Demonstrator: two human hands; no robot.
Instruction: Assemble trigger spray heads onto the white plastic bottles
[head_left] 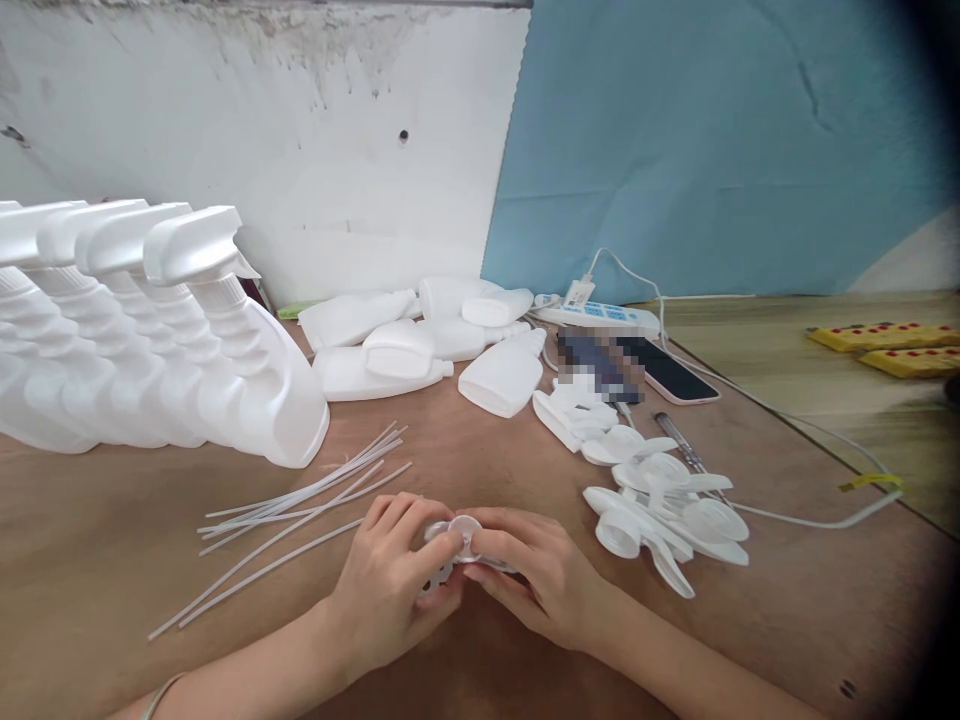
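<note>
Close in front of me at the near middle of the table, both hands grip a small white plastic sprayer part (pixel 465 536) with a round disc on it. My left hand (pixel 401 575) is wrapped around its left side, thumb against the disc. On the other side, the fingers and thumb of my right hand (pixel 536 570) pinch it. Much of the part is covered by my fingers, so its full shape cannot be made out. Several thin white tubes (pixel 300 508) lie left of my left hand. Loose white sprayer heads (pixel 667 500) are piled beyond my right hand.
White bottles with spray heads (pixel 247 370) stand in a row at the left. Several white bottles without heads (pixel 375 365) lie near the wall. A power strip (pixel 600 317), a phone (pixel 671 372), a pen (pixel 681 443) and a white cable (pixel 817 522) are at the right.
</note>
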